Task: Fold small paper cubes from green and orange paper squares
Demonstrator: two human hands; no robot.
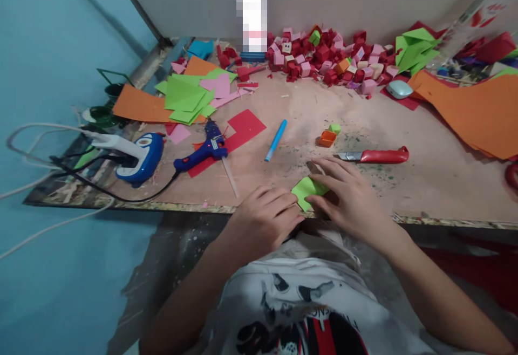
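A small piece of lime-green paper [306,192] lies at the table's front edge between my two hands. My left hand [265,212] has its fingers curled at the paper's left corner and looks closed on it. From the right, my right hand [342,188] grips the paper's other side between thumb and fingers. Just beyond are a small folded orange paper box [327,138] and a little green paper piece [334,128]. A red-handled knife [384,155] lies right of them, its blade tip close to my right fingers. A blue marker [275,140] rests further left.
A blue glue gun [202,152] lies on red paper [246,128], its cord running to a blue-and-white power socket [141,155]. Green sheets [186,96] and orange sheets [465,112] flank the table. Several red and pink paper cubes [324,55] are heaped along the back wall.
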